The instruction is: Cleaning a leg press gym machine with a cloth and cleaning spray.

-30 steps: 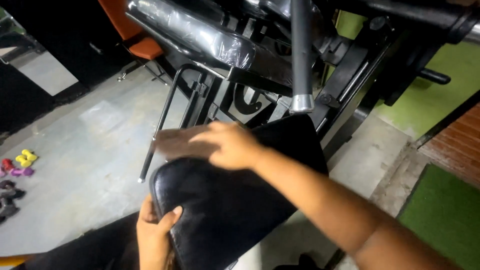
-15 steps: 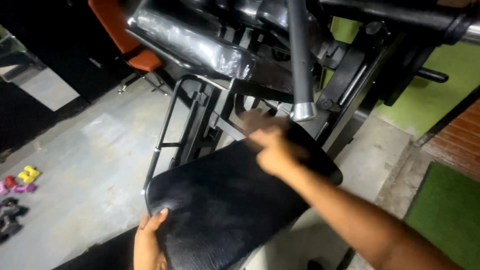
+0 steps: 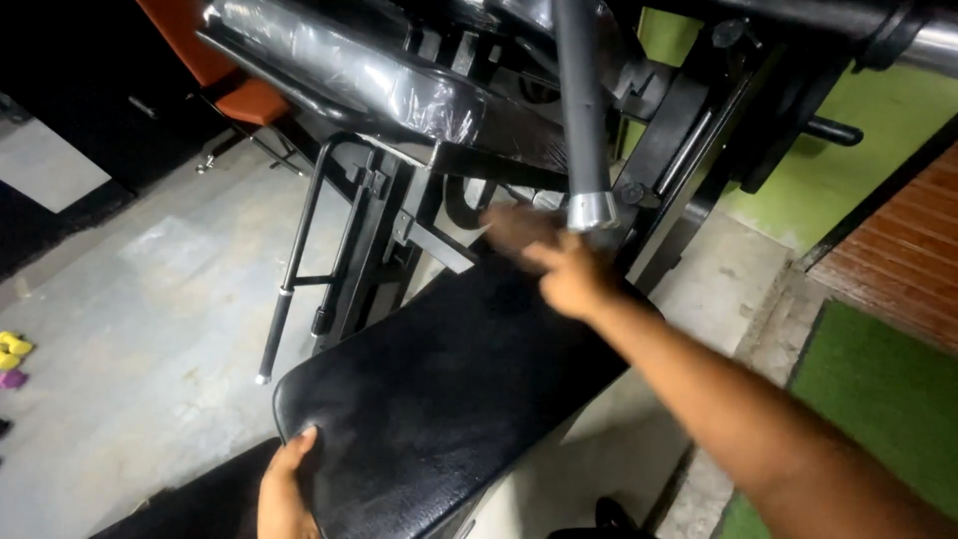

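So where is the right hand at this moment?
In the head view, the right hand is at the far end of the black seat pad, just below the grey bar's metal tip.

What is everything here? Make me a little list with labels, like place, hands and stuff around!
place: gym room with grey concrete floor
main thing: black padded vinyl seat of a black metal exercise machine
left hand: grips the seat's near edge
right hand: blurred, at the seat's far end, whether it touches cannot be told
above: grey metal bar with a silver end cap, plastic-wrapped black pad
around: orange chair, green floor mat, small yellow and pink dumbbells
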